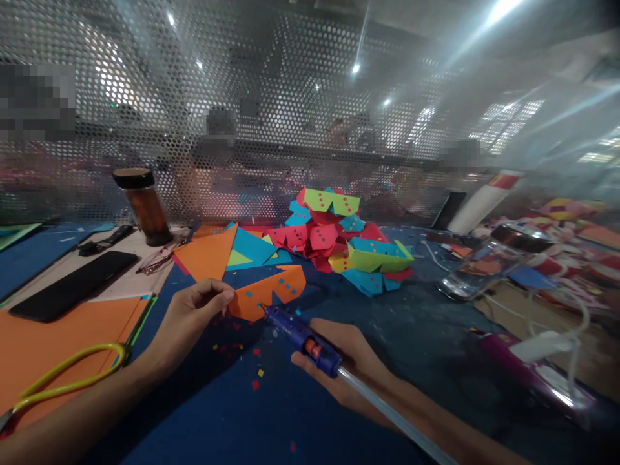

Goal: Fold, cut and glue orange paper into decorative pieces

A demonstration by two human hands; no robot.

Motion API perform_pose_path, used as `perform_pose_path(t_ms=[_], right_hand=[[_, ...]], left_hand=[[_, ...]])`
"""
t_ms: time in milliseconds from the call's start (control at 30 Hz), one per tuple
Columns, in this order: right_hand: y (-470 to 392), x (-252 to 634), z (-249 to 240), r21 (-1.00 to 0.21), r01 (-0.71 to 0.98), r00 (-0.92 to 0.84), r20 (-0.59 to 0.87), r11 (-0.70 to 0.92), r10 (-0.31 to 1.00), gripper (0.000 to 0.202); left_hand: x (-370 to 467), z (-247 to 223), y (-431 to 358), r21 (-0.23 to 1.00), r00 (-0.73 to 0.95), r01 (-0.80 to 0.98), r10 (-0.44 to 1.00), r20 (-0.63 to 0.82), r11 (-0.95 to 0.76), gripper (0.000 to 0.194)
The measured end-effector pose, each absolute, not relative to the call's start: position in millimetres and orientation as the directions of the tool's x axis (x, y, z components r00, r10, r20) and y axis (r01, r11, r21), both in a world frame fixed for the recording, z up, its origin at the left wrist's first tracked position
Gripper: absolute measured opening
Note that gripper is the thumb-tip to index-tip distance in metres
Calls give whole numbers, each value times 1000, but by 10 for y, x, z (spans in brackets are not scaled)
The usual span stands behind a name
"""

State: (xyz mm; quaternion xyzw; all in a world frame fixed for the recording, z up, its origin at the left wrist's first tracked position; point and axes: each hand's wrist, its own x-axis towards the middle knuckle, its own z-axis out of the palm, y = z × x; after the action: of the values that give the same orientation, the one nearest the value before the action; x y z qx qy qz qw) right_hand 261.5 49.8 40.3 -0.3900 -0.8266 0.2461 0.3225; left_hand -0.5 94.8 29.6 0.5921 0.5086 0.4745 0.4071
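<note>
**Orange paper cut-out (245,302) bending lightly between fingertips and a glue gun**

The left hand (194,313) is pinching the cut-out at its left end, thumb and fingers closing on the edge. The right hand (349,355) is gripping the blue glue gun (290,326), its fingers partly hidden behind the body, with a pale glue stick (387,413) trailing out of the back. The nozzle is pointing at the middle of the cut-out, by the notch; whether it is touching is hard to tell through the blur.

The cut-out, carrying small blue dots, is sitting low over the blue table (194,413), in front of the heap. It is probably weighing next to nothing, holding a crease yet buckling under a push, and its notched middle is looking easiest to tear. The plain outer end is offering the best hold, keeping fingers off the dots and away from a nozzle that may be hot.

Tiny paper squares (256,385) are lying just below. Farther out, folded paper pieces (322,236) are piling up beside coloured sheets (210,248); yellow-handled scissors (72,386) and a black phone (72,284) are resting on the left, a clear jar (484,261) leaning on the right.
</note>
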Motion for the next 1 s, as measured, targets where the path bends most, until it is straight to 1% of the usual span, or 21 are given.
perform_pose_path(t_ms=[100, 200, 467, 833, 1000], right_hand=[[508, 2633, 364, -596, 517, -508, 365, 615, 781, 29], [511, 2638, 360, -562, 524, -526, 378, 640, 762, 27], [535, 2643, 300, -453, 563, -538, 434, 691, 723, 30], [557, 2691, 209, -440, 591, -558, 384, 677, 736, 18], [572, 2707, 166, -428, 615, -552, 367, 662, 749, 19]], left_hand=[[15, 303, 934, 964, 55, 217, 987, 148, -156, 28], [26, 302, 929, 963, 66, 217, 987, 147, -158, 28], [26, 303, 933, 967, 83, 204, 987, 140, -155, 27], [47, 316, 903, 971, 101, 190, 986, 131, -148, 26], [55, 347, 899, 970, 101, 191, 986, 132, -150, 25]])
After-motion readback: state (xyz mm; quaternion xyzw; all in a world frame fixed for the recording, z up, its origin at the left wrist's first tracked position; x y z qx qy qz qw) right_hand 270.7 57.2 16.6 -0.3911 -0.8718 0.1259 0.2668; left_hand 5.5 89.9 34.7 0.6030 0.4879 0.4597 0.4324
